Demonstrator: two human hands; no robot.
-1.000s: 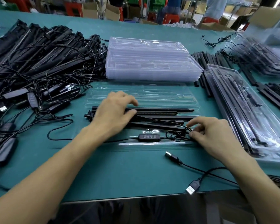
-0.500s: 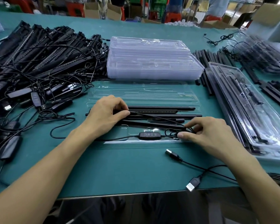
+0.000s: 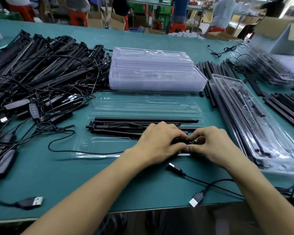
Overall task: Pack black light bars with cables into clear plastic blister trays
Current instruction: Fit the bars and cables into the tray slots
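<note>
At six o'clock, nearest the edge of the table (image 3: 75,175), we see the USB plug (image 3: 195,200) lying loose, its lead not yet tucked in. Just beyond, our left hand (image 3: 161,141) and right hand (image 3: 215,146) meet, fingers curled and pinching the coiled cable (image 3: 183,141) between them, we judge to press it into its pocket of the blister tray (image 3: 102,148). At twelve the light bars (image 3: 134,128) lie seated in that tray. Farther off stands the stack of empty trays (image 3: 153,72), with unpacked bars (image 3: 41,65) heaped at ten and filled trays (image 3: 253,116) at two, all within reach.
</note>
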